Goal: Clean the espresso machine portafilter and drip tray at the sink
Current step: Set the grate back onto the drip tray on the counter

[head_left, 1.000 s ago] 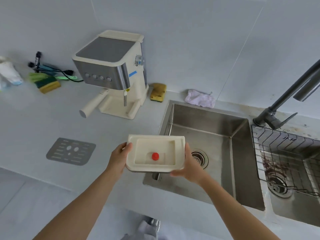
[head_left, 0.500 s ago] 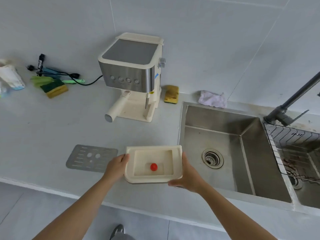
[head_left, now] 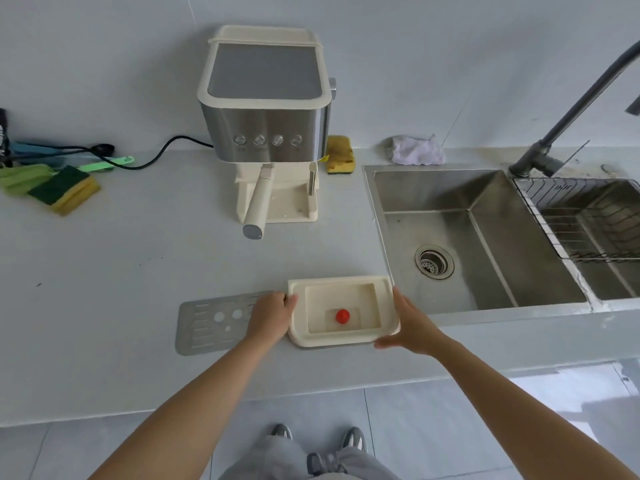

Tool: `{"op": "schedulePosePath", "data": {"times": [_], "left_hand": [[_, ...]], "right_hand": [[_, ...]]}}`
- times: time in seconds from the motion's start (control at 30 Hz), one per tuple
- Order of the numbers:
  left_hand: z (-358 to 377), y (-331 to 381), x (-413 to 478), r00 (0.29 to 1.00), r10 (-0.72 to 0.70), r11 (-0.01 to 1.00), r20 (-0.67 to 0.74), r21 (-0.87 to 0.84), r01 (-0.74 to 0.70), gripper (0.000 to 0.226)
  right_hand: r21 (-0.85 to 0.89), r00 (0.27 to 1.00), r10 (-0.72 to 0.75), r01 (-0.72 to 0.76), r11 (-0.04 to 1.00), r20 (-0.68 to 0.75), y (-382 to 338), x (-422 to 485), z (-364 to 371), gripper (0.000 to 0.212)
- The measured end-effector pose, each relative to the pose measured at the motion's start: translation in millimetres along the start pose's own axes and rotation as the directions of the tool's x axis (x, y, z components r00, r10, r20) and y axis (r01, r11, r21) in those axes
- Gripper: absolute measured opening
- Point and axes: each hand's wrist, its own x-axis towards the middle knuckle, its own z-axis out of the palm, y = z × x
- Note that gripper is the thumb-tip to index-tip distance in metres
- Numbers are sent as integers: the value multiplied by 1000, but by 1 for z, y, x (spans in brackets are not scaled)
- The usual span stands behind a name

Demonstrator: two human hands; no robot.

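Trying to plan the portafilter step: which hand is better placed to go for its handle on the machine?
Probably the left. The left hand sits at the drip tray's left edge, nearly straight below the portafilter handle. The right hand is further toward the sink.

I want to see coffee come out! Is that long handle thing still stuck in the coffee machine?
In. The cream portafilter handle sticks out from under the steel-fronted espresso machine.
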Motion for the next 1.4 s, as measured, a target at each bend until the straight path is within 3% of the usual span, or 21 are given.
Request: {"op": "schedulePosePath", "data": {"times": [0.23, 0.37, 0.43, 0.63, 0.77, 0.9, 0.93, 1.07, 1.4], "left_hand": [[1, -3, -2, 998, -30, 999, -60, -14, 29, 48], [-9, -11, -3, 990, -73, 995, -120, -79, 64, 36], [-21, -21, -6, 981, -109, 992, -163, -76, 97, 35], [-57, -79, -16, 948, -279, 959, -154, 16, 284, 40], [-71, -108, -26, 914, -394, 906, -101, 127, 404, 38], [-78, -119, -26, 891, -449, 887, -70, 81, 454, 31], [-78, -120, -25, 891, -449, 889, -67, 61, 453, 30], [-79, -122, -19, 884, -462, 887, -71, -30, 461, 28], [-85, -125, -9, 870, -493, 849, -15, -224, 478, 25]], "right_hand": [[-120, 1000, 5, -9, 993, -30, -5, -3, 4, 114], [-234, 1000, -25, 21, 972, -14, -17, -3, 2, 128], [-238, 999, -53, 50, 970, -6, -39, -4, 3, 122], [82, 991, -113, 107, 991, 75, -142, -10, 40, 87], [351, 980, 20, -90, 932, 197, -183, -1, 77, 58], [513, 968, 144, -232, 826, 206, -194, 20, 101, 21], [516, 963, 175, -259, 816, 207, -195, 26, 106, 23], [456, 934, 308, -358, 814, 184, -200, 46, 125, 64], [364, 850, 510, -520, 773, 133, -216, 72, 142, 56]]}}
